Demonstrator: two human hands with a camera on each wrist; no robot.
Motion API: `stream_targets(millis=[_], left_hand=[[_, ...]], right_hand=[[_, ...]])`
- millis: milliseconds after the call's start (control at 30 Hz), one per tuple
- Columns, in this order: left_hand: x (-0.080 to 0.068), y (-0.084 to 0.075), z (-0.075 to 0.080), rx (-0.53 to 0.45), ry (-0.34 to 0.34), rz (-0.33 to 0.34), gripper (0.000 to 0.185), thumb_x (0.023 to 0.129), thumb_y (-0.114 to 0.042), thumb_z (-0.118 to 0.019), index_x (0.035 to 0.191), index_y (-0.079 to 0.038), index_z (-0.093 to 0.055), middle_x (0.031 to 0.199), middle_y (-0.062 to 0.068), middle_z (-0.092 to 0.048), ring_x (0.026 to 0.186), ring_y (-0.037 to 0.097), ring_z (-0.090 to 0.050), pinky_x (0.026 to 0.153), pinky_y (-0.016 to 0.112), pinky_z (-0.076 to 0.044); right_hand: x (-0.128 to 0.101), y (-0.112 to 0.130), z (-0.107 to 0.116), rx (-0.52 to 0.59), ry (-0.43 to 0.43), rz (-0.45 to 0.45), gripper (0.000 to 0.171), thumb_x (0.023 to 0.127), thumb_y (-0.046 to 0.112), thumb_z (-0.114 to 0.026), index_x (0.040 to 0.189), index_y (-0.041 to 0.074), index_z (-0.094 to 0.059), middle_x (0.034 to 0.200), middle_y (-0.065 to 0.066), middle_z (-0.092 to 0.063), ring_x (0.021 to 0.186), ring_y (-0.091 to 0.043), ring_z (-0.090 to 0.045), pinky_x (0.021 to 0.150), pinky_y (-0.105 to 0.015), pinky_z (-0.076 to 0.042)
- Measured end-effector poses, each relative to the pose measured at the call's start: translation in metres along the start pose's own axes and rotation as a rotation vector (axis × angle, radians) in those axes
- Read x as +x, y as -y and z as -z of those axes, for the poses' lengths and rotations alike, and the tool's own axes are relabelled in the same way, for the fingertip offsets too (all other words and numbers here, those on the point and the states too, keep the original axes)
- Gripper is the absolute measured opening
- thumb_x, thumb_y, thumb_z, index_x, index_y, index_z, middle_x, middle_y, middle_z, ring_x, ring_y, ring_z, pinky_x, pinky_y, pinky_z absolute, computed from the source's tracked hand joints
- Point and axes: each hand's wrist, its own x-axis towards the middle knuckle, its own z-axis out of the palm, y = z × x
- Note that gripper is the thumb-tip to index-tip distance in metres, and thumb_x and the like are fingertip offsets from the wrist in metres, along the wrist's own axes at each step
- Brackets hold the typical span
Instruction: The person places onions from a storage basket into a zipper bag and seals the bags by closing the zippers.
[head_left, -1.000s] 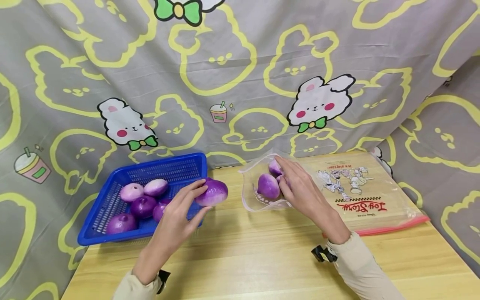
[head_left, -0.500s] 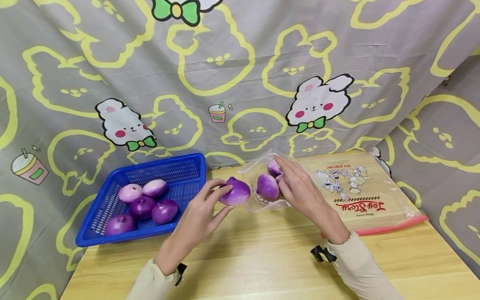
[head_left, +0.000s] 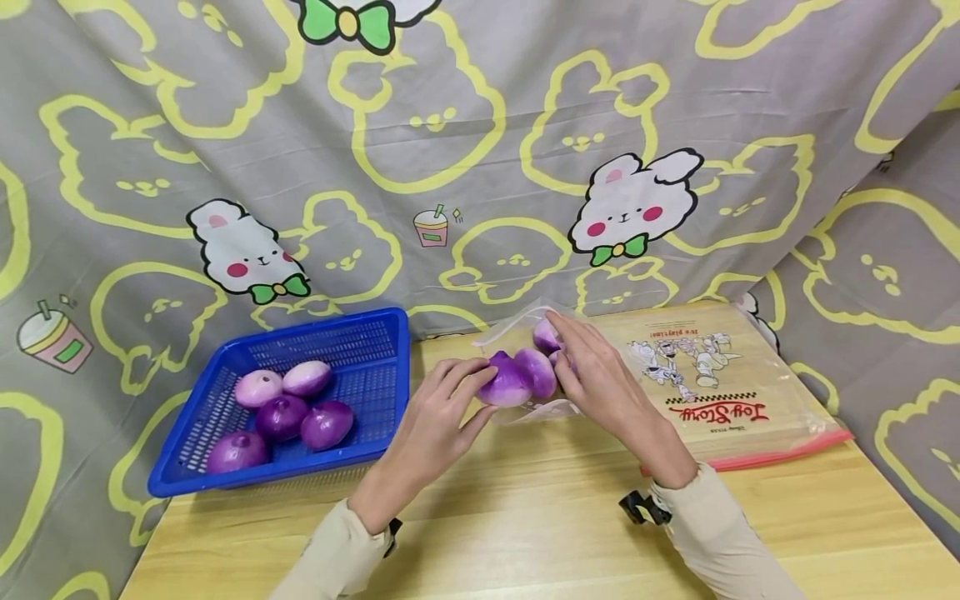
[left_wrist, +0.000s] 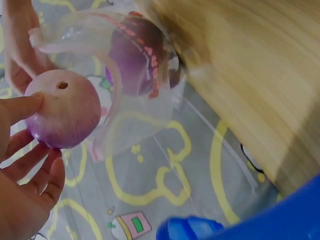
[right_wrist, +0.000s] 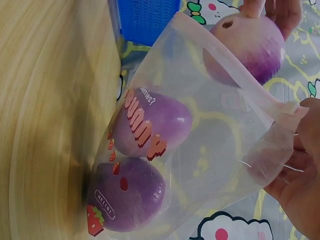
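Note:
My left hand [head_left: 435,417] pinches a purple onion [head_left: 504,382] between thumb and fingers. In the right wrist view that onion [right_wrist: 245,50] is at the mouth of a clear zip bag [right_wrist: 215,145] with a pink rim and red print. My right hand [head_left: 609,383] grips the bag's rim near its slider and spreads the mouth. Inside the bag lie two purple onions, one [right_wrist: 155,125] beside the other [right_wrist: 130,195]. The left wrist view shows a small dark hole on the held onion's [left_wrist: 65,110] pale end. The right fingers hide part of the bag in the head view.
A blue plastic basket [head_left: 400,367] with several onions [head_left: 281,417] stands on the left of the wooden table [head_left: 525,517]. To the right lies a flat clear bag [head_left: 720,400] with Toy Story print and a red edge. A patterned grey curtain [head_left: 420,108] hangs behind.
My left hand has carried the onion rightward, away from the blue basket to the clear bag's mouth. The right hand has stayed in place, still holding the bag.

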Motion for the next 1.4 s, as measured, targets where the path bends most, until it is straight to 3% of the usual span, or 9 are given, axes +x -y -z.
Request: stream_targets(millis=[133,400,633,967,1233,1333,1400], left_hand=[[0.006,-0.004,-0.012,0.062,-0.012,-0.014,0.046,0.083,-0.019,-0.081,0.124,-0.005,-0.065,0.125,0.01,-0.063,0.111,0.027,-0.057,0.098,0.037,-0.048],[0.019,-0.01,-0.032,0.281,-0.063,-0.057,0.04,0.088,-0.022,-0.076,0.122,-0.004,-0.066,0.122,0.013,-0.065,0.111,0.03,-0.059,0.088,0.039,-0.052],[0.027,-0.012,-0.043,0.299,-0.039,-0.041,0.04,0.089,-0.022,-0.074,0.123,-0.003,-0.064,0.123,0.013,-0.063,0.111,0.029,-0.058,0.087,0.037,-0.051],[0.034,-0.014,-0.057,0.339,-0.058,-0.007,0.035,0.088,-0.02,-0.074,0.117,-0.004,-0.062,0.121,0.014,-0.062,0.104,0.027,-0.058,0.074,0.033,-0.047],[0.034,-0.019,-0.057,0.315,-0.057,-0.008,0.012,0.084,-0.005,-0.067,0.094,-0.007,-0.06,0.094,0.008,-0.058,0.081,0.022,-0.054,0.063,0.03,-0.042],[0.032,-0.02,-0.057,0.309,-0.036,-0.025,0.011,0.084,-0.004,-0.067,0.094,-0.007,-0.064,0.093,0.005,-0.065,0.085,0.021,-0.06,0.067,0.03,-0.045],[0.03,-0.02,-0.056,0.282,-0.015,-0.028,0.015,0.085,-0.003,-0.067,0.099,-0.005,-0.066,0.102,0.007,-0.069,0.095,0.022,-0.064,0.076,0.03,-0.05]], right_hand=[[0.0,0.0,0.001,0.003,0.002,-0.002,0.055,0.092,0.001,-0.059,0.146,-0.003,-0.045,0.145,-0.022,-0.05,0.133,-0.038,-0.048,0.111,-0.049,-0.038],[-0.001,0.001,0.001,-0.003,0.004,-0.008,0.057,0.091,-0.001,-0.06,0.146,-0.002,-0.045,0.146,-0.021,-0.05,0.133,-0.037,-0.048,0.109,-0.048,-0.04],[0.0,0.001,0.001,-0.006,-0.004,0.001,0.057,0.09,-0.003,-0.061,0.145,-0.003,-0.046,0.144,-0.022,-0.051,0.133,-0.038,-0.048,0.109,-0.05,-0.04],[-0.001,0.002,0.001,-0.013,-0.007,-0.001,0.056,0.091,-0.004,-0.06,0.145,-0.004,-0.045,0.144,-0.023,-0.05,0.133,-0.038,-0.049,0.109,-0.049,-0.041],[-0.001,0.002,0.003,-0.008,-0.009,-0.011,0.056,0.091,-0.003,-0.06,0.145,-0.004,-0.045,0.144,-0.024,-0.05,0.133,-0.039,-0.048,0.109,-0.05,-0.04],[-0.001,0.002,0.003,-0.008,-0.015,-0.006,0.055,0.091,-0.003,-0.06,0.145,-0.005,-0.045,0.143,-0.024,-0.051,0.132,-0.039,-0.049,0.11,-0.05,-0.039],[0.0,0.002,0.003,-0.007,-0.015,-0.005,0.055,0.091,-0.003,-0.059,0.145,-0.005,-0.045,0.144,-0.023,-0.05,0.133,-0.038,-0.049,0.11,-0.049,-0.039]])
